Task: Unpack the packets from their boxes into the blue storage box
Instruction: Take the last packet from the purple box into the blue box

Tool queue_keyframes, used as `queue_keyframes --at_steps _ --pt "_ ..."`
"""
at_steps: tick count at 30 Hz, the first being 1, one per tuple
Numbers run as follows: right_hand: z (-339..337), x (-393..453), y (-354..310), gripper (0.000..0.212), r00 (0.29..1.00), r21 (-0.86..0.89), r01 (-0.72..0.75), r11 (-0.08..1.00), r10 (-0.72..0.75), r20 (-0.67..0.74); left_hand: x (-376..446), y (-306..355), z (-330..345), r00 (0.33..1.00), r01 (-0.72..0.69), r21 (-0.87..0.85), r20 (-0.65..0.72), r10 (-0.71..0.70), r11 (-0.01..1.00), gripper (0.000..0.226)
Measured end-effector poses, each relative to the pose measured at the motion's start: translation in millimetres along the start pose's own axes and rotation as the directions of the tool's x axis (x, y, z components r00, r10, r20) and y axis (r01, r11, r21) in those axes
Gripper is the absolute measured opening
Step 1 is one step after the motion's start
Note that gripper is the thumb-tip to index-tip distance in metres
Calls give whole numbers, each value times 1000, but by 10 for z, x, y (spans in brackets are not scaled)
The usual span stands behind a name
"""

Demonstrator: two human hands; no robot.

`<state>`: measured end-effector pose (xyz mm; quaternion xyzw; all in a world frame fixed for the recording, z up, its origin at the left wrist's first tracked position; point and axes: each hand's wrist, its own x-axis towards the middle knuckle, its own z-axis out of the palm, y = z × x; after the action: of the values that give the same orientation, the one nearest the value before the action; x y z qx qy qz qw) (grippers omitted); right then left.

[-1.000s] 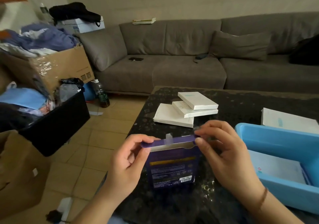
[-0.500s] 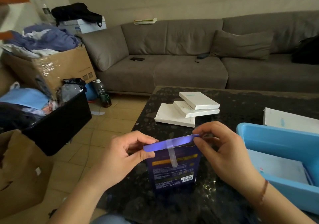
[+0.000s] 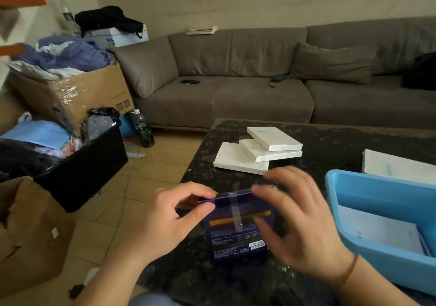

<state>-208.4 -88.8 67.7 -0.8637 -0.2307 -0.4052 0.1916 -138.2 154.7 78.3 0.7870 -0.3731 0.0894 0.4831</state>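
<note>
Pinching purple box [image 3: 236, 225] top: left hand [image 3: 165, 220]; right hand [image 3: 299, 223] now gripping lower, blurred.

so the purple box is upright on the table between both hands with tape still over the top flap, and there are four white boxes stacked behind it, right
Not quite: the head view shows three white boxes stacked behind it, not four. The rest holds: the purple box stands upright on the table, left hand and right hand at its top, tape strip over the flap.

A home living room, grey corner sofa [image 3: 259, 88] with cushions, tiled floor [image 3: 151, 164], cardboard box [image 3: 89, 95] heaped with clothes, dark speckled surface [image 3: 330, 145]
</note>
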Motion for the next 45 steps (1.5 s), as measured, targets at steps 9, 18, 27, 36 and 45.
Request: queue_keyframes --at_steps 9,18,27,36,45 --pt "265 62 -10 12 968 -14 251 968 -251 -16 -18 -71 31 1000 11 -81 -6 -12 997 20" --pt "153 325 -122 18 985 220 -78 972 109 -133 -35 -59 156 980 -122 -31 -161 115 992 26" --pt "121 558 -67 14 921 434 -384 815 367 128 -64 -75 210 950 -174 155 -235 208 972 16" --pt "101 808 36 6 829 456 -546 703 374 416 -31 -58 247 969 -125 91 -203 141 988 9" --pt "86 908 117 4 789 447 -579 682 329 519 41 -108 324 958 -204 167 -171 232 965 15"
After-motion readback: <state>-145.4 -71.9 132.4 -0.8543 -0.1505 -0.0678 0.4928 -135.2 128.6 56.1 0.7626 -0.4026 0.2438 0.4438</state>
